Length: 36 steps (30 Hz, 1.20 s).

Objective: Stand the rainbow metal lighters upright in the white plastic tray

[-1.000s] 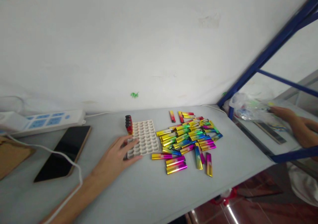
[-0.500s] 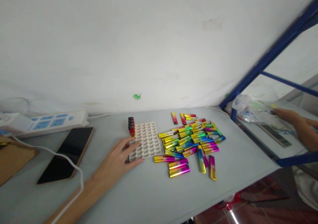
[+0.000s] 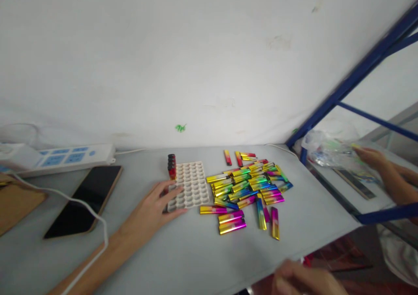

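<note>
My left hand (image 3: 156, 205) grips the near left edge of a white tray (image 3: 192, 184) with rows of small slots, thumb and fingers on either side of its corner. Several lighters (image 3: 171, 167) with black tops and red bodies stand upright in a row along the tray's left side. Just right of the tray lies a spread-out heap of shiny lighters (image 3: 241, 184) in yellow, green, blue, purple and red. My right hand (image 3: 303, 279) is low at the bottom edge, in front of the table; motion blurs its fingers, and I see nothing clear in them.
A black phone (image 3: 86, 201), a white power strip (image 3: 70, 157) and a brown piece of cardboard (image 3: 19, 203) lie on the left. A white cable (image 3: 105, 229) crosses my left forearm. Beyond the blue metal frame (image 3: 326, 107), another person's hand (image 3: 375, 160) is near plastic bags (image 3: 321, 149).
My right hand has come into view at the bottom edge. My left hand stays on the tray. The whole view has shifted slightly.
</note>
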Tool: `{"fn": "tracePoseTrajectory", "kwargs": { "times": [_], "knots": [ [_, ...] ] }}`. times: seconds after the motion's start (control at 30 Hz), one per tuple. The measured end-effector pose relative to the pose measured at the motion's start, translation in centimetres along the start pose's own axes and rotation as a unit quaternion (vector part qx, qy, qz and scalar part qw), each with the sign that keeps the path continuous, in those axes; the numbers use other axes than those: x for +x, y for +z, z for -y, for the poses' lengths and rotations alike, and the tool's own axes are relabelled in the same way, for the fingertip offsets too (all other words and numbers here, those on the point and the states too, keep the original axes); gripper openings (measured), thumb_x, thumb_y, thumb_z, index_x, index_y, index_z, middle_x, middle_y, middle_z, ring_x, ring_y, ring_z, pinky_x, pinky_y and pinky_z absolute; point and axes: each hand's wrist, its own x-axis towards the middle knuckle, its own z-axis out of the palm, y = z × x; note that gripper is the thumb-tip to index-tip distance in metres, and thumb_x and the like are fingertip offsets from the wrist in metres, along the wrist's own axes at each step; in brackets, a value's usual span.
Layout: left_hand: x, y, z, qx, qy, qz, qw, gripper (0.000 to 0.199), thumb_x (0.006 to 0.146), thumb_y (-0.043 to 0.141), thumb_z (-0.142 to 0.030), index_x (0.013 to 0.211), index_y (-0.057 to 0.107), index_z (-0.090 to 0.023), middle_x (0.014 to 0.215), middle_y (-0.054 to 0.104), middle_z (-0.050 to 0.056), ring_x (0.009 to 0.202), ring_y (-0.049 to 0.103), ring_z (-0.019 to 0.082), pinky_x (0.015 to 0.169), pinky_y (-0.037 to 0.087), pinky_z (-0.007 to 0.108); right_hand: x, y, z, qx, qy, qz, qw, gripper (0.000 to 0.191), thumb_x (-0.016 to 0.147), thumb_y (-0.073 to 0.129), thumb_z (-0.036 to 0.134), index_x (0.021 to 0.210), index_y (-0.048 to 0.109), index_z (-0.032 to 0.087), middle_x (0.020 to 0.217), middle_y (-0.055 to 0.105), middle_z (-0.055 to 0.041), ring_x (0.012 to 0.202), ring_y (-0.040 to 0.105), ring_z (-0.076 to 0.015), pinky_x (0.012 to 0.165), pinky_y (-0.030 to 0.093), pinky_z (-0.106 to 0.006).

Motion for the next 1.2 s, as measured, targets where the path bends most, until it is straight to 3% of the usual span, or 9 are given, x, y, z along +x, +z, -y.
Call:
{"fn": "tracePoseTrajectory", "kwargs": {
  "times": [0.13,0.23,0.33,0.47,0.63,0.8,0.9,1.03,1.2],
  "knots": [
    [0.0,0.0,-0.2,0.0,-0.007,0.009,1.0,0.052,0.099,0.064,-0.065,0.13,0.077,-0.025,0.128,0.071,0.012,0.109,0.075,0.026,0.099,0.068,0.045,10.5,0.8,6.2,-0.019,-0.131,0.031,0.991,0.034,0.104,0.056,0.05,0.108,0.08,0.026,0.096,0.08,-0.0093,0.086,0.075,-0.0262,0.083,0.058,-0.039],
    [-0.3,0.4,0.0,-0.009,-0.021,0.007,1.0,0.049,0.1,0.066,-0.06,0.133,0.076,-0.026,0.131,0.07,0.012,0.108,0.075,0.026,0.099,0.068,0.048,18.9,4.3,10.4,-0.146,-0.131,-0.02,0.98,0.032,0.108,0.052,0.028,0.131,0.07,0.014,0.115,0.079,-0.0165,0.111,0.074,-0.0291,0.1,0.051,-0.042],
    [-0.6,1.0,0.3,-0.011,-0.032,0.0,0.999,0.045,0.099,0.069,-0.057,0.13,0.077,-0.026,0.133,0.07,0.013,0.106,0.076,0.027,0.097,0.069,0.05,22.5,8.2,12.1,-0.281,-0.116,0.012,0.953,0.031,0.108,0.053,0.027,0.131,0.067,0.011,0.127,0.075,-0.0234,0.124,0.068,-0.0362,0.104,0.048,-0.048],
    [-0.9,1.6,0.4,-0.009,-0.023,-0.01,1.0,0.05,0.102,0.061,-0.063,0.13,0.076,-0.025,0.136,0.07,0.014,0.101,0.077,0.026,0.095,0.069,0.048,22.6,11.4,11.7,-0.333,-0.127,0.012,0.934,0.032,0.106,0.045,0.012,0.13,0.066,0.009,0.126,0.073,-0.0258,0.123,0.069,-0.0356,0.107,0.045,-0.049],
    [-1.0,1.9,0.3,0.003,-0.018,-0.023,1.0,0.055,0.104,0.052,-0.067,0.131,0.077,-0.026,0.136,0.069,0.015,0.107,0.076,0.029,0.099,0.068,0.051,23.8,11.8,10.7,-0.217,-0.1,0.008,0.971,0.037,0.108,0.042,0.012,0.139,0.062,0.01,0.131,0.069,-0.0276,0.122,0.068,-0.0323,0.104,0.048,-0.044],
    [-1.0,1.9,0.8,0.019,-0.01,-0.014,1.0,0.055,0.102,0.057,-0.066,0.132,0.076,-0.025,0.137,0.069,0.015,0.112,0.075,0.029,0.102,0.067,0.049,24.9,10.6,9.8,-0.124,-0.13,0.028,0.983,0.028,0.106,0.059,0.019,0.13,0.071,0.015,0.112,0.078,-0.0129,0.104,0.072,-0.0207,0.094,0.051,-0.03],
    [-1.1,1.8,1.1,0.014,-0.01,-0.006,1.0,0.053,0.101,0.06,-0.064,0.133,0.076,-0.026,0.139,0.069,0.014,0.111,0.075,0.029,0.101,0.067,0.047,24.1,10.5,9.7,0.072,-0.15,0.017,0.986,0.028,0.103,0.064,0.037,0.116,0.078,0.017,0.083,0.075,-0.0027,0.075,0.067,-0.0167,0.073,0.052,-0.027],
    [-1.1,1.4,1.1,0.015,-0.007,-0.011,1.0,0.05,0.102,0.06,-0.063,0.132,0.076,-0.027,0.137,0.07,0.013,0.11,0.076,0.028,0.099,0.068,0.047,22.3,11.3,11.1,0.424,-0.133,-0.007,0.896,0.038,0.09,0.074,0.057,0.09,0.077,0.019,0.068,0.063,0.0024,0.065,0.054,-0.0137,0.062,0.045,-0.026],
    [-0.8,0.8,0.6,0.029,0.0,0.009,1.0,0.049,0.103,0.059,-0.063,0.134,0.074,-0.028,0.137,0.071,0.013,0.113,0.076,0.028,0.099,0.068,0.047,20.1,12.7,13.7,0.601,-0.092,0.052,0.792,0.045,0.082,0.08,0.065,0.091,0.067,0.022,0.098,0.073,-0.003,0.079,0.065,-0.0144,0.076,0.057,-0.029]
  ]
}}
